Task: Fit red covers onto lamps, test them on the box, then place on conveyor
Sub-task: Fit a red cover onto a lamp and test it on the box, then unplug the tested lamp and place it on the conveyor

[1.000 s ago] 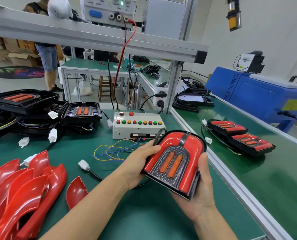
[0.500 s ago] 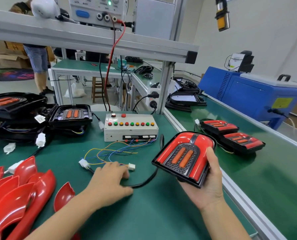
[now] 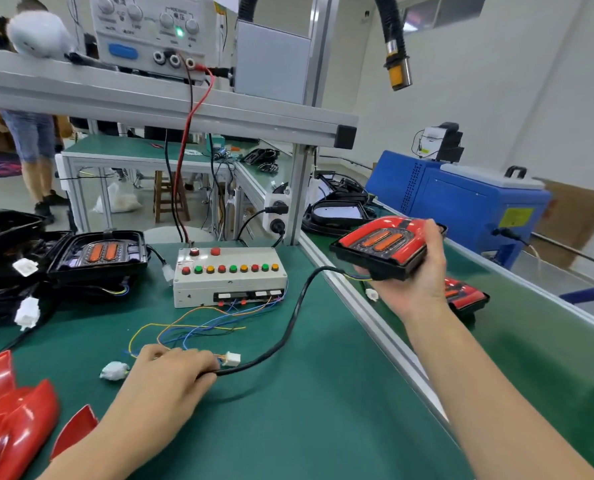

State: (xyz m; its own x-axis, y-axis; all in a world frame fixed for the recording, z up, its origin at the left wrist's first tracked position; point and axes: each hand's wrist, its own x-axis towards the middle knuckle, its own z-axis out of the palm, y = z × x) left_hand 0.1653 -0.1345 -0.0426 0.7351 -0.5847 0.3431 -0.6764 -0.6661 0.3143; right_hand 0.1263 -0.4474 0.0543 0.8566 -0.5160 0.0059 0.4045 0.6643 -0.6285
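My right hand (image 3: 415,271) grips a black lamp with its red cover fitted (image 3: 382,242), held flat above the conveyor's near rail. The lamp's black cable (image 3: 297,306) trails down to the green bench. My left hand (image 3: 171,370) rests on the bench, closed over the cable's end, beside a white plug (image 3: 232,359) on the box's coloured wires. The white test box (image 3: 229,277), with a row of coloured buttons, stands behind these wires. Loose red covers (image 3: 15,420) lie piled at the near left.
Uncovered black lamps (image 3: 98,254) with white plugs are stacked at the left. A finished lamp (image 3: 465,294) lies on the green conveyor (image 3: 531,341) behind my right hand. A blue machine (image 3: 462,202) stands beyond the belt. An overhead shelf carries a power supply (image 3: 150,29).
My right hand has carried the lamp up and to the right, over the conveyor rail. My left hand left the lamp and came down onto the cable end on the bench.
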